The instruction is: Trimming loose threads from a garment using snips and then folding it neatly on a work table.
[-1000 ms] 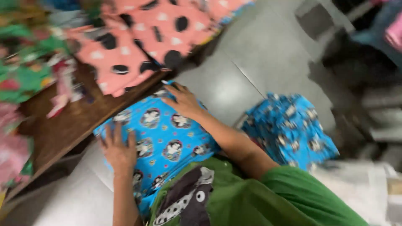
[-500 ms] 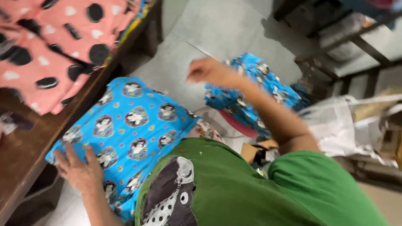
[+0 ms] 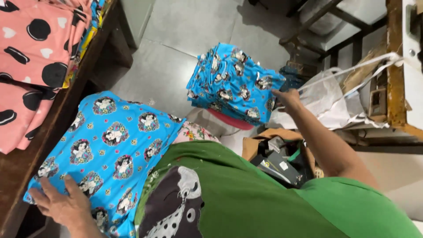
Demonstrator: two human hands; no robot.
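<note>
From the head camera, looking straight down over a green shirt, the left hand (image 3: 61, 205) lies flat with its fingers (image 3: 44, 187) spread and released on the near corner of a bright blue piece of cotton cloth printed with round cartoon figures (image 3: 110, 145), which is draped across the person's lap and reaches up against the edge of the dark wooden surface (image 3: 26, 176) on the left. On that surface lies a pink cloth with black ovals and white hearts (image 3: 31, 48), hanging a little over the edge. Well apart, out to the right, the right hand (image 3: 288, 98) is stretched to a folded stack of the same blue printed cloth (image 3: 233, 86); its fingers touch the stack's right edge, but I cannot tell whether they are closed on it or only resting there. The stack sits on something red (image 3: 231, 121), only a rim of it showing. Just below the right forearm an open brown cardboard box (image 3: 255, 143) holds dark flat packets and bits of green. Beside the stack a white plastic bag (image 3: 328, 99) hangs open by its handles from a wooden frame (image 3: 394, 66); what it holds cannot be made out. The floor (image 3: 189, 31) is pale grey tile.
</note>
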